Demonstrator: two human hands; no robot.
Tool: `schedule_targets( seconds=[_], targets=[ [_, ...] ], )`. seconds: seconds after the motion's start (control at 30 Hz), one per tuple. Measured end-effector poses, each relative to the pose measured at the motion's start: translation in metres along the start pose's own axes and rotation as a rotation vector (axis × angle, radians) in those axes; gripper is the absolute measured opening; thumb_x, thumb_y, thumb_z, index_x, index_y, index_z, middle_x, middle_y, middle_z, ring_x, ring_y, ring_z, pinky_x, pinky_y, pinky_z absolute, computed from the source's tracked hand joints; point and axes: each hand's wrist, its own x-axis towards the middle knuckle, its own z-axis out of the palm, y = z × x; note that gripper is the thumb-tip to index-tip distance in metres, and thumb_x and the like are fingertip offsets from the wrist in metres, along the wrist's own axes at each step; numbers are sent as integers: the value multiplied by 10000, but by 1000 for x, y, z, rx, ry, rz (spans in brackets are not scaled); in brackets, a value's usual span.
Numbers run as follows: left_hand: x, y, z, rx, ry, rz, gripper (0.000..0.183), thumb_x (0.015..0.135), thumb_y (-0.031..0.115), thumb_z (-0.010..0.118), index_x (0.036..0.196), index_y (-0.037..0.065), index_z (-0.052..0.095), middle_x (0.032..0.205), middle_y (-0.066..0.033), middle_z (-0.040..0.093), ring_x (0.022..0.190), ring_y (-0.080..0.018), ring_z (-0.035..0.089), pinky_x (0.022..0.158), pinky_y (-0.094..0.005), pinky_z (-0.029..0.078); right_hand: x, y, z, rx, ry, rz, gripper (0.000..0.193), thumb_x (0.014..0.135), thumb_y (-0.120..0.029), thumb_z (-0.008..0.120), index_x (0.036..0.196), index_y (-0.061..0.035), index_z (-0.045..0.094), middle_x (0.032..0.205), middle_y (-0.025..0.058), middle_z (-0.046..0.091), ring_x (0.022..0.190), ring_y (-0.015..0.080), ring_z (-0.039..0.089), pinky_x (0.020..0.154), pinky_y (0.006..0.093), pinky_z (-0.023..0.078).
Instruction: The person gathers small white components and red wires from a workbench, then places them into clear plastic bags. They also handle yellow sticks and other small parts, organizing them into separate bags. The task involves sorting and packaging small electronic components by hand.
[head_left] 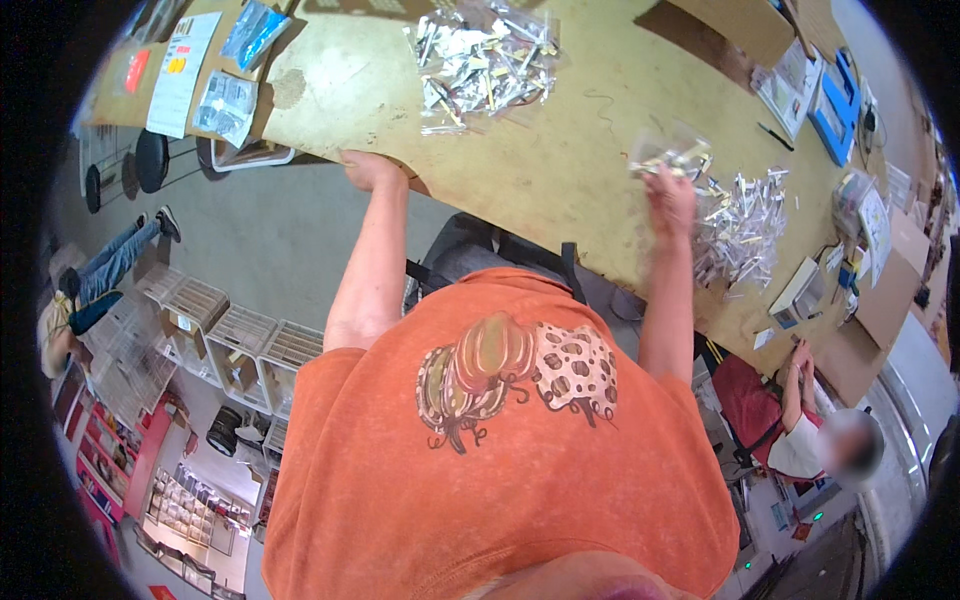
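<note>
My right hand (670, 205), smeared a little by motion, is closed on a few small clear plastic bags (672, 158) with white and pale yellow pieces inside. It is over the table, just left of a loose pile of similar small bags (745, 225). A larger heap of such bags (485, 65) lies farther off, near the middle of the table. My left hand (372, 170) is at the table's near edge, left of that heap. Its fingers are mostly hidden, so their grip does not show.
The worn tan table (340, 75) carries a printed sheet (184, 75) and blue and clear packets (226, 106) at left. Blue trays (838, 105), a dark pen (775, 137) and cardboard boxes (868, 330) are at right. Another person (800, 430) sits at the right side.
</note>
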Motion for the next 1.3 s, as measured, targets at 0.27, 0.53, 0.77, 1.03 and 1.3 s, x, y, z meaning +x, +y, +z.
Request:
schedule_targets(
  seconds=[0.27, 0.53, 0.77, 1.03, 1.3],
  targets=[
    [21, -20, 6, -34, 64, 5, 617, 987, 428, 401, 1055, -137, 639, 1037, -329, 662, 943, -450, 653, 813, -491, 514, 51, -8, 14, -905, 295, -668, 657, 818, -234, 743, 1348, 52, 479, 1360, 249, 504, 1303, 372, 442, 1104, 437, 342],
    [8, -4, 3, 40, 67, 27, 630, 985, 448, 409, 1067, -136, 629, 1018, -325, 665, 933, -453, 653, 823, -495, 516, 62, -47, 256, -1091, 34, -422, 710, 778, -468, 753, 1318, -52, 553, 1298, 187, 595, 1200, 327, 566, 993, 416, 457],
    [-2, -1, -2, 17, 41, -17, 657, 990, 483, 372, 1118, -117, 604, 1068, -325, 649, 993, -458, 631, 864, -490, 499, 68, 31, 201, -962, -277, -182, 523, 790, -456, 751, 1075, -20, 698, 958, 143, 720, 928, 267, 692, 805, 399, 523],
    [-6, 5, -4, 40, 11, -47, 658, 992, 492, 345, 1137, -98, 599, 1127, -306, 642, 1026, -446, 627, 880, -483, 498, 4, 15, 122, 96, -415, 259, 275, 952, -197, 639, 1210, -107, 605, 1104, 39, 685, 953, 171, 644, 843, 320, 498],
    [13, -8, 1, -75, -28, -3, 612, 996, 431, 361, 1156, -106, 606, 1111, -303, 653, 1009, -432, 646, 859, -473, 517, -1, 24, 74, 364, -274, 161, 283, 940, -156, 651, 1212, -111, 589, 1153, 85, 666, 999, 221, 634, 868, 372, 507]
  ],
)
